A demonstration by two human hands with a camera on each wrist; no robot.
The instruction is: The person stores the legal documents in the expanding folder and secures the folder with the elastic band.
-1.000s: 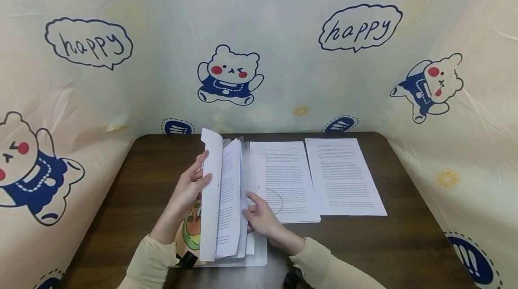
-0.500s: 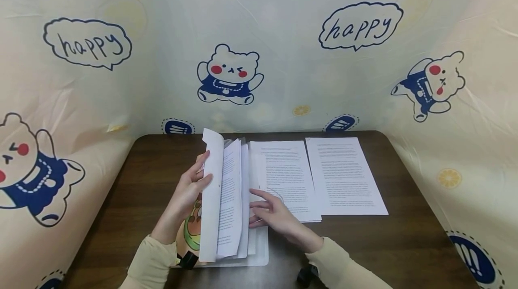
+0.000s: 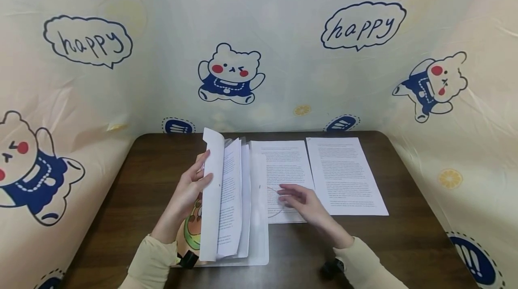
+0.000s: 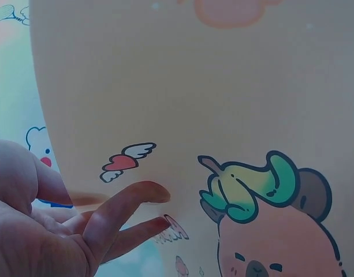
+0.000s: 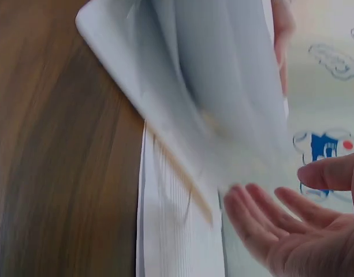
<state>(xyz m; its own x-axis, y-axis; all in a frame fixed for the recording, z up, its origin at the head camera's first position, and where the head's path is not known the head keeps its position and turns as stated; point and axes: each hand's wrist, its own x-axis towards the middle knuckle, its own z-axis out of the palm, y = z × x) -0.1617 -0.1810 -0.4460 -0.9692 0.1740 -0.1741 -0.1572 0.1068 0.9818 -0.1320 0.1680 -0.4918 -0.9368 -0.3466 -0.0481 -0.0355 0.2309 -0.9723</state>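
Observation:
A document folder (image 3: 261, 239) with a cartoon-printed cover lies at the front middle of the table. My left hand (image 3: 190, 185) pinches its front cover (image 3: 212, 199) by the left side and keeps it raised. In the left wrist view the cover's outside, with its printed capybara (image 4: 275, 242), fills most of the picture. Printed sheets (image 3: 229, 203) stand between the folder's leaves. To the right, my right hand (image 3: 303, 201) hovers over a loose printed stack (image 3: 283, 163), fingers spread and relaxed, nothing between them. A thin elastic loop (image 3: 279, 211) sticks out from the folder near its fingertips.
Another printed sheet (image 3: 344, 176) lies flat at the right, beside the stack. The dark wooden table (image 3: 364, 244) ends at a curtain (image 3: 283, 33) printed with bears, which stands close behind and on both sides.
My right hand has left the folder's inner leaves and moved right, over the loose stack. The leaf it was touching has settled rightward. My left hand keeps its hold on the cover.

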